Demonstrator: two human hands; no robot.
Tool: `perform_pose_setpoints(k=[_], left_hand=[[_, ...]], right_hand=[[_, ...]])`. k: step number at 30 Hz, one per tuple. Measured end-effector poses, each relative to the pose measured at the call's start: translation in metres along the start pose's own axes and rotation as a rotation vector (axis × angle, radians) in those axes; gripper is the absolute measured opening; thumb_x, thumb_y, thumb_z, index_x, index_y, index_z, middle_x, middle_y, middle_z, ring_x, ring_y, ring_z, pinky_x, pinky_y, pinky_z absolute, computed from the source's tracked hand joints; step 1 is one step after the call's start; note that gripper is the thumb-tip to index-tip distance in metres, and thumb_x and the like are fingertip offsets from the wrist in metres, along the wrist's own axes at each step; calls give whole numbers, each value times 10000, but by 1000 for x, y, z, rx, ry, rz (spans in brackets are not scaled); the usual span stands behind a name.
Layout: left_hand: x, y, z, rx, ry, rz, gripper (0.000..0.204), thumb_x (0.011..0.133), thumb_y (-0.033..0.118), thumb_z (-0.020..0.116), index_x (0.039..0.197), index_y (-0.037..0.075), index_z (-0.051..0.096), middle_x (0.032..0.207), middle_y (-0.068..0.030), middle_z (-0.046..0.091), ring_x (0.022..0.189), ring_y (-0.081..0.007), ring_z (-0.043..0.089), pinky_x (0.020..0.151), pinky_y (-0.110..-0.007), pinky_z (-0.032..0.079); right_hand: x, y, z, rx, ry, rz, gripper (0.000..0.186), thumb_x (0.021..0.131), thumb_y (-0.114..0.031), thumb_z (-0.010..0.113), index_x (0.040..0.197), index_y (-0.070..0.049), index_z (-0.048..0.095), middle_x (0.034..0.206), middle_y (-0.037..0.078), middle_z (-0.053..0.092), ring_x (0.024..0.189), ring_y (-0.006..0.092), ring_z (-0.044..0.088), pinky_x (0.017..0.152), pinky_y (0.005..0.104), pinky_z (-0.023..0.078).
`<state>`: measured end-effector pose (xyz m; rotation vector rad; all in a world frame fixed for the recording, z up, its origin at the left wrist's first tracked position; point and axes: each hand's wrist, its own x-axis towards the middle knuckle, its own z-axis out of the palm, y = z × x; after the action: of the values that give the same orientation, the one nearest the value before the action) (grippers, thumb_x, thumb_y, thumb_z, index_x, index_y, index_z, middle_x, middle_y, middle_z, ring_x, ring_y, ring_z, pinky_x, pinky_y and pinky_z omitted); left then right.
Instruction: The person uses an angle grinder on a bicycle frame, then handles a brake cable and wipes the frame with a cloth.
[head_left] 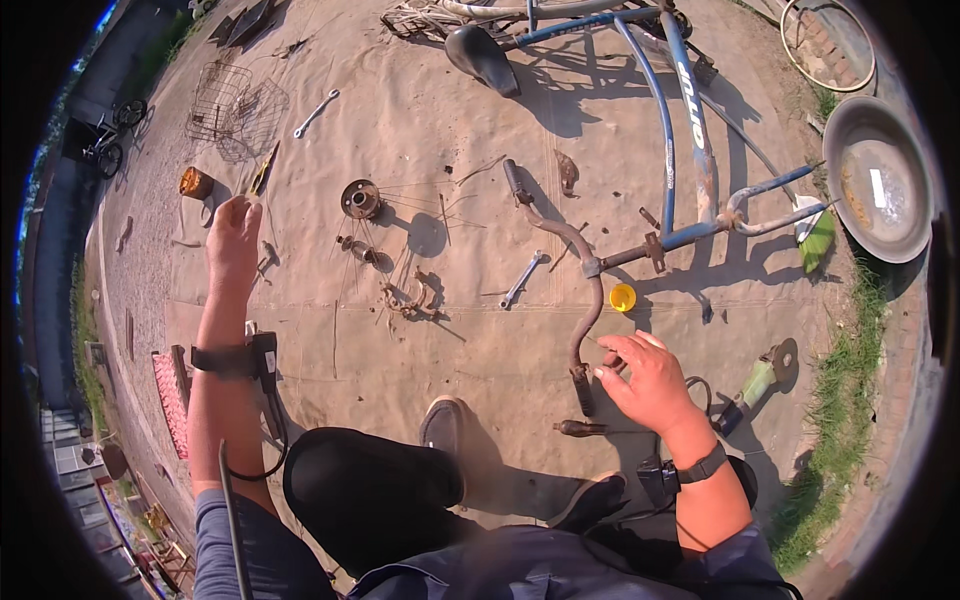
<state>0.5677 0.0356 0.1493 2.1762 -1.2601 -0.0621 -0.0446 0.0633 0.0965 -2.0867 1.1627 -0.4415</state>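
My left hand (233,235) stretches far forward over the tan ground sheet (420,90), palm down, with nothing visible in it. Its fingertips are close to a yellow-handled tool (264,170) and a rusty can (195,183). My right hand (650,380) hovers with curled fingers beside the near end of a rusty curved handlebar (590,300). Whether it pinches something small is hidden. The handlebar runs to the stem of a blue bicycle frame (692,120) lying on the sheet.
A hub with loose spokes (360,198), two wrenches (315,112) (523,278), a yellow cap (622,297), a saddle (482,58) and a wire basket (235,105) lie around. A green angle grinder (755,380), a metal basin (880,175) and grass sit right.
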Motion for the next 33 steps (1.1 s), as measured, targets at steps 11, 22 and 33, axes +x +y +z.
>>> perform_pose_setpoints(k=[11, 22, 33], left_hand=[[-158, -44, 120, -57, -767, -423, 377, 975, 293, 713, 1150, -41, 709, 933, -113, 737, 841, -181, 657, 772, -354, 531], [-206, -34, 188, -137, -1107, -281, 335, 961, 273, 695, 1066, -46, 680, 890, -115, 730, 801, -192, 686, 758, -353, 540], [-204, -32, 193, -233, -1131, -365, 269, 977, 210, 676, 1075, -40, 654, 928, -71, 706, 846, -171, 721, 757, -330, 543]], right_hand=[[-8, 36, 19, -48, -199, 338, 370, 886, -219, 765, 1200, -54, 662, 971, 105, 712, 853, 259, 714, 789, 401, 569], [-39, 83, 114, -105, -484, 759, 574, 862, -528, 751, 1209, -78, 669, 1239, 181, 691, 1170, 385, 645, 956, 478, 527], [-55, 111, 192, -100, -150, 862, 526, 844, -411, 755, 1199, -42, 637, 1138, 186, 718, 1097, 387, 681, 920, 457, 548]])
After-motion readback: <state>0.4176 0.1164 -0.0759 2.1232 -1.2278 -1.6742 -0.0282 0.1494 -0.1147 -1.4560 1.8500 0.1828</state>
